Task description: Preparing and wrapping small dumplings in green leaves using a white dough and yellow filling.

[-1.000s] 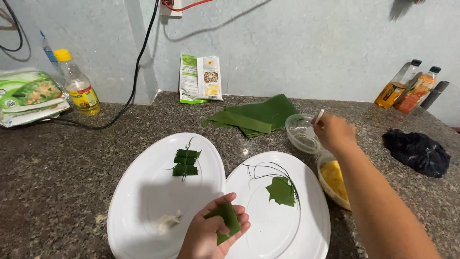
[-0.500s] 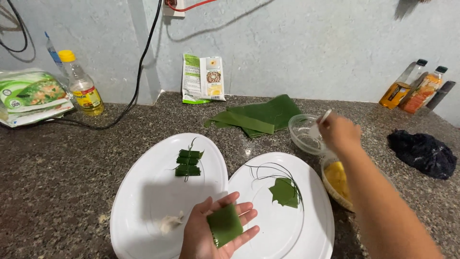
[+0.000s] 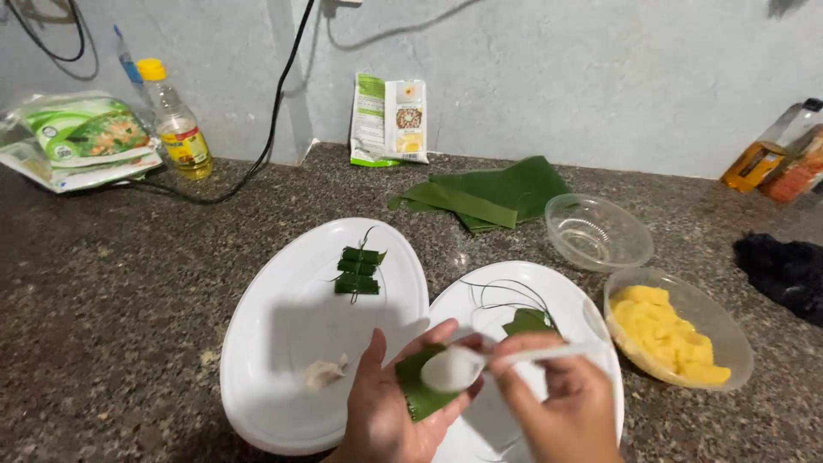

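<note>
At six o'clock your left hand lies palm up, cupping a green leaf piece. Your right hand, at five o'clock, pinches a plastic spoon whose white-loaded bowl rests right over that leaf, so this parcel looks only at the filling step, not yet folded.

Under your hands sit two white plates: the left plate carries a small white lump near seven o'clock and, farther up, three finished leaf parcels. The right plate holds one spare leaf and thin strings.

At three o'clock the bowl of yellow filling is well stocked; beyond it stands an empty clear bowl. At twelve o'clock a stack of uncut leaves waits, so by my reckoning much is left.
</note>
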